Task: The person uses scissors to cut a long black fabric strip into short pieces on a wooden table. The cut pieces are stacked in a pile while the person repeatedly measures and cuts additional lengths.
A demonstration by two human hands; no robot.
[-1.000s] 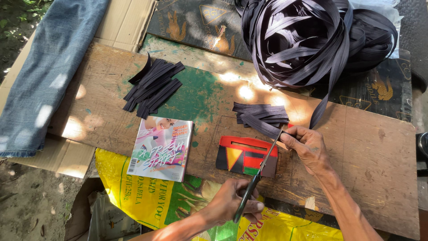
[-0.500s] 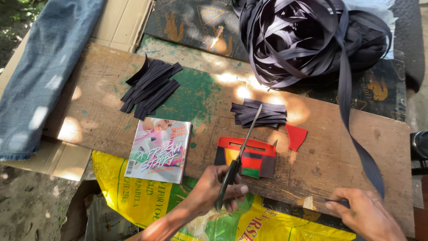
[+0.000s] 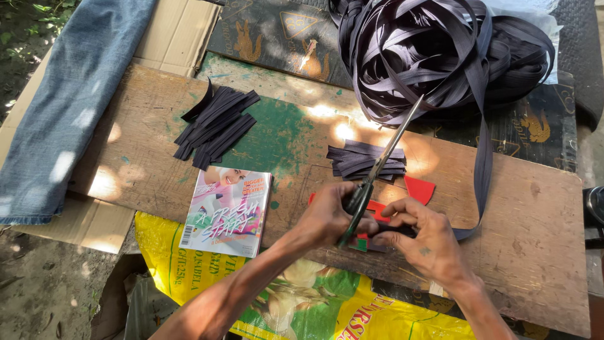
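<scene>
At lower centre of the frame, the left hand (image 3: pixel 327 217) and right hand (image 3: pixel 425 242) cover most of the red and green piece (image 3: pixel 360 242), and the scissors' (image 3: pixel 377 165) handles vanish inside the left grip. The heap of black strap (image 3: pixel 434 53) is cut off by the top edge. The blue jeans (image 3: pixel 69 107) run out at upper left, and a dark object (image 3: pixel 594 204) at the right edge cannot be identified.

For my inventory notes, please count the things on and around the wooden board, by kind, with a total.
Scissors: 1
Piles of cut black strips: 2
Big bundle of black strap: 1
Magazine: 1
Red pieces: 1 clear; others hidden under the left hand and right hand
Jeans: 1
Total: 7
</scene>
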